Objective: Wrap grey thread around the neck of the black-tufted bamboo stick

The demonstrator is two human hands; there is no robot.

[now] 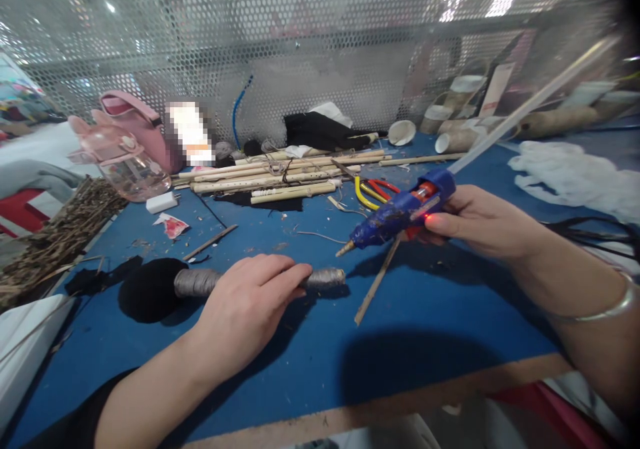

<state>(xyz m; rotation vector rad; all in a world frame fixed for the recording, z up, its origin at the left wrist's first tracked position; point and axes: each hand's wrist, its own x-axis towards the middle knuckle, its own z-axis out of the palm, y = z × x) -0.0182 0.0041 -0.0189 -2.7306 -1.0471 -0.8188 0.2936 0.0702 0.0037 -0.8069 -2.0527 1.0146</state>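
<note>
My left hand [250, 299] is wrapped round a stick wound in grey yarn [197, 282], which lies across the blue table. A black ball [151, 290] sits on the stick's left end; its bare tip points right. In my right hand [483, 222] is a blue hot glue gun [400, 216], its red light lit and its brass nozzle close above the stick's right end, apart from it. A long clear glue stick [535, 106] juts from the back of the gun. Below the gun lies a thin wooden strip [377, 282].
Bamboo sticks [290, 168], pliers with yellow and red handles [373, 192] and black cloth [320, 132] lie behind my hands. A pink bottle [133, 166] and white charger [161, 202] stand back left. White stuffing [570, 176] is at right; perforated metal [240, 56] closes the back.
</note>
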